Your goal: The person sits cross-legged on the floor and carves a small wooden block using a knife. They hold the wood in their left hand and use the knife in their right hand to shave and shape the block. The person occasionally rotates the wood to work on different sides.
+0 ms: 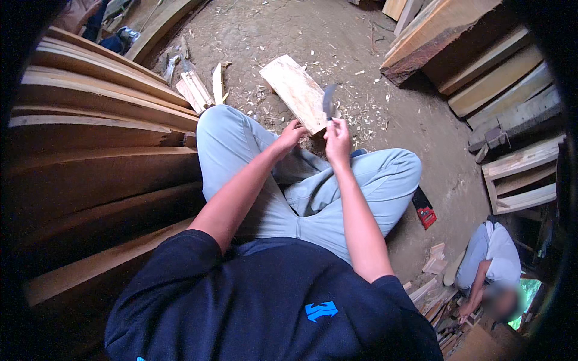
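I sit cross-legged on a dirt floor in light grey trousers. My left hand grips the near edge of a pale wooden board that slants away from me over the ground. My right hand is closed around the handle of a curved dark blade, which is raised and blurred just above the board's right edge. Wood chips lie scattered on the dirt around the board.
Long stacked planks fill the left side. Heavy timbers and a wooden frame are piled at the right. Split wood pieces lie beyond my knee. A red and black tool lies by my right leg. Another person crouches lower right among offcuts.
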`<act>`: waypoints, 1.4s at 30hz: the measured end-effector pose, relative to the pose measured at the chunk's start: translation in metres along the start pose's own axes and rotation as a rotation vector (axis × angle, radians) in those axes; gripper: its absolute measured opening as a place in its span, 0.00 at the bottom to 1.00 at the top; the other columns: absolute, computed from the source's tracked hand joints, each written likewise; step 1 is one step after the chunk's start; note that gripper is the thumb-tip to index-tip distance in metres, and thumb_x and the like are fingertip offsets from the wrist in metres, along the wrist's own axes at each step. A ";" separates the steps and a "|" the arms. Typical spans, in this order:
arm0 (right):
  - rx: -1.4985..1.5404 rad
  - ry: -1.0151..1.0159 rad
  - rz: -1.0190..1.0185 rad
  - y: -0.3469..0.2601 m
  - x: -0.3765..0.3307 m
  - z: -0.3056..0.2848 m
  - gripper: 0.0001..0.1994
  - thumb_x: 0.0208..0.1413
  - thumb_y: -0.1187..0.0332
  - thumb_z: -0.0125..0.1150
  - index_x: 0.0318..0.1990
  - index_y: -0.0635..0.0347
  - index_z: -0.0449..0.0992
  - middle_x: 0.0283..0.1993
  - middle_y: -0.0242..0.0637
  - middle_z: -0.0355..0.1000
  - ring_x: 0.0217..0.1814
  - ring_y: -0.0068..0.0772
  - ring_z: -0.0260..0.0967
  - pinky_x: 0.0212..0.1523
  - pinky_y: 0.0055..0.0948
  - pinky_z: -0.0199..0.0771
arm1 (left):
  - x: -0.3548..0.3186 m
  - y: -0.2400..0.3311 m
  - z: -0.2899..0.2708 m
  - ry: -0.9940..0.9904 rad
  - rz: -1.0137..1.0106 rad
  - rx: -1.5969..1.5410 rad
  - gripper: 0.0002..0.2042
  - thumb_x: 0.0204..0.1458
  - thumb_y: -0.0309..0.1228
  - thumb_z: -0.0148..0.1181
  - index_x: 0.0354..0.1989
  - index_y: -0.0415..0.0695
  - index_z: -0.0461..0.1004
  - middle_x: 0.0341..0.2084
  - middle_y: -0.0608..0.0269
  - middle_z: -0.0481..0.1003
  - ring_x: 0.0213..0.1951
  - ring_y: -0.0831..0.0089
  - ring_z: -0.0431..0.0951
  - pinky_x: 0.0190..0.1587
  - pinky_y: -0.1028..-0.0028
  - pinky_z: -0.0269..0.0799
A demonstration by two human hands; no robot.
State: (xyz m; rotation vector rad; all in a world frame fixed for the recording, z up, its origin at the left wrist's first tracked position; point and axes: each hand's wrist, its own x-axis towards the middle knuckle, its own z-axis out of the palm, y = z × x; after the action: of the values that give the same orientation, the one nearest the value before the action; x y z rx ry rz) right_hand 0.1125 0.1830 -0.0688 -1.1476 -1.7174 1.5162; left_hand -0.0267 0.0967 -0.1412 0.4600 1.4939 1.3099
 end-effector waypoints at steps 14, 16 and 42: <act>-0.943 -0.236 -0.042 -0.073 0.002 -0.062 0.17 0.64 0.55 0.50 0.54 0.54 0.67 0.50 0.53 0.74 0.50 0.58 0.73 0.48 0.51 0.72 | 0.001 0.002 0.016 0.173 0.072 0.295 0.37 0.51 0.50 0.66 0.57 0.28 0.63 0.56 0.37 0.67 0.59 0.53 0.67 0.62 0.62 0.62; -0.938 -0.205 0.013 -0.064 0.004 -0.063 0.16 0.65 0.55 0.49 0.53 0.54 0.68 0.49 0.53 0.75 0.50 0.58 0.73 0.48 0.51 0.71 | -0.003 0.009 0.019 0.169 0.062 0.381 0.39 0.52 0.53 0.64 0.58 0.29 0.62 0.59 0.35 0.63 0.63 0.50 0.63 0.65 0.60 0.58; -1.229 -0.066 -0.129 -0.020 0.001 -0.037 0.15 0.70 0.57 0.40 0.43 0.61 0.64 0.36 0.52 0.76 0.37 0.54 0.78 0.36 0.49 0.78 | 0.025 -0.014 0.013 -0.033 0.026 0.115 0.37 0.57 0.50 0.59 0.57 0.25 0.56 0.54 0.42 0.58 0.53 0.58 0.68 0.45 0.64 0.77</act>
State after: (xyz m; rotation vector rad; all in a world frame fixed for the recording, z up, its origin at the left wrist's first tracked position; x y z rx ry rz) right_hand 0.1386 0.2022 -0.0422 -1.4388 -2.7790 0.2765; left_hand -0.0200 0.1194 -0.1626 0.5744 1.5456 1.2354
